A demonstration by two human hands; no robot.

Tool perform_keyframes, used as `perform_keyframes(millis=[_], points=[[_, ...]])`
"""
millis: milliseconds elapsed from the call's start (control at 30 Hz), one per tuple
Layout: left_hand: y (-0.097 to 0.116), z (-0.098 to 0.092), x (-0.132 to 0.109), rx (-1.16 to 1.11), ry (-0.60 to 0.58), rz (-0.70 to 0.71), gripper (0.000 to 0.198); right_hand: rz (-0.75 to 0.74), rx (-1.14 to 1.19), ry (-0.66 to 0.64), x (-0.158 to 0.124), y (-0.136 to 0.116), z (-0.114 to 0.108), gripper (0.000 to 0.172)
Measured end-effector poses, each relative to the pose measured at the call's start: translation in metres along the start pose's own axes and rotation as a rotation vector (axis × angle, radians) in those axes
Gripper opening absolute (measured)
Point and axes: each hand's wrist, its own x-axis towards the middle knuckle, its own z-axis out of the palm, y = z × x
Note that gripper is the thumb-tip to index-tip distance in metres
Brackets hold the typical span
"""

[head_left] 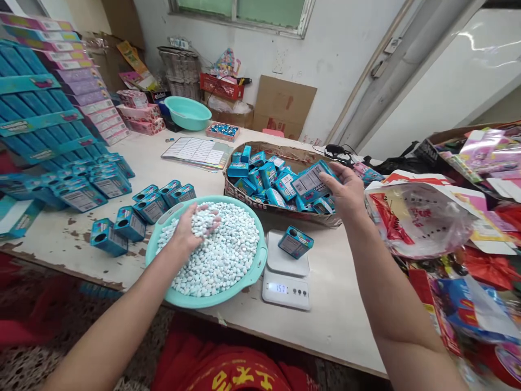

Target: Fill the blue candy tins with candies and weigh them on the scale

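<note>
My left hand (pixel 190 229) is palm up in the turquoise basin (pixel 262 255), cupping a handful of small white and pale-blue candies (pixel 228 250). More of these candies fill the basin. Above the cardboard tray (pixel 280 213), my right hand (pixel 345 187) grips a blue candy box (pixel 311 182) by its end, the printed back towards me. Many similar blue boxes lie jumbled in that tray. One box (pixel 296 241) with a dark round opening stands on the white digital scale (pixel 286 288), whose display appears to read 157.
Several blue boxes with open tops (pixel 130 222) stand left of the basin, beside stacked display cartons (pixel 40 103). A paper sheet (pixel 197 152) and another turquoise basin (pixel 188 112) are farther back. Plastic packaging (pixel 423 217) is heaped at the right.
</note>
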Motion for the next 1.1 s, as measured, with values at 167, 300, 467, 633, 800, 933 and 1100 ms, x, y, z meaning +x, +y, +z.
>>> perform_keyframes(millis=[167,300,467,633,800,933,1100], points=[[-0.003,0.008,-0.005,-0.083,-0.006,-0.067,0.01,0.094,0.366,-0.129,-0.062,-0.046,0.028,0.051],[0.015,0.023,-0.023,-0.184,-0.098,0.011,0.012,0.172,0.401,-0.331,-0.109,-0.071,0.067,0.049],[0.026,0.049,-0.044,-0.155,-0.202,0.342,0.023,0.126,0.292,-0.5,-0.129,-0.092,0.114,0.043],[0.021,0.057,-0.041,-0.028,-0.223,0.571,0.036,0.015,0.19,-0.521,-0.127,-0.101,0.138,0.037],[0.02,0.054,-0.037,0.019,-0.193,0.585,0.046,-0.019,0.127,-0.506,-0.128,-0.101,0.138,0.043],[0.018,0.054,-0.033,0.031,-0.176,0.565,0.046,0.004,0.162,-0.488,-0.128,-0.099,0.139,0.046],[0.019,0.053,-0.032,0.082,-0.197,0.562,0.048,0.046,0.193,-0.447,-0.127,-0.094,0.145,0.05]])
